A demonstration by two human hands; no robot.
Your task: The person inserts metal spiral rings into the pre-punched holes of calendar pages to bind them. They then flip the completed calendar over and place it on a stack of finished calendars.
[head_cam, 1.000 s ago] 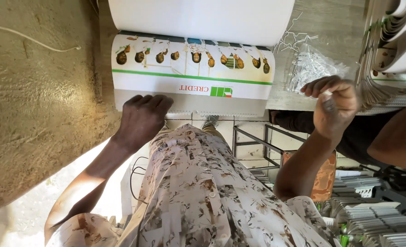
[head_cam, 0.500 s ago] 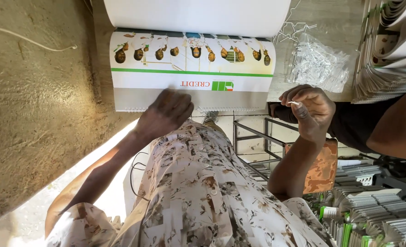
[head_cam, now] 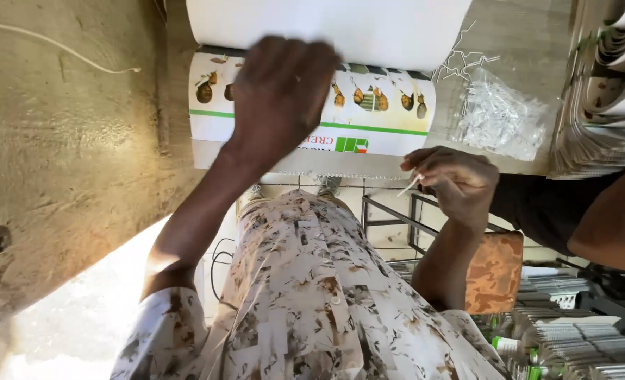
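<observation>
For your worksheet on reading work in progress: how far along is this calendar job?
Done: a stack of bound sheets lies at the right. In hand: the left hand presses the printed sheet; the right hand pinches a thin white strip. Left: a bag of clear plastic pieces remains.

White printed sheet [head_cam: 369,119] with green stripe; clear plastic bag [head_cam: 499,119] beside.

My shirt [head_cam: 312,295] is cream with a brown and grey floral print. The calendar sheet [head_cam: 369,119] under my left hand [head_cam: 280,91] is white, crossed by a green stripe, with a row of brown and orange pictures and a small green-and-red block. The rolled sheet [head_cam: 340,28] above is plain white. The plastic bag [head_cam: 499,116] is clear. The stool [head_cam: 495,271] shows mottled orange-brown.
</observation>
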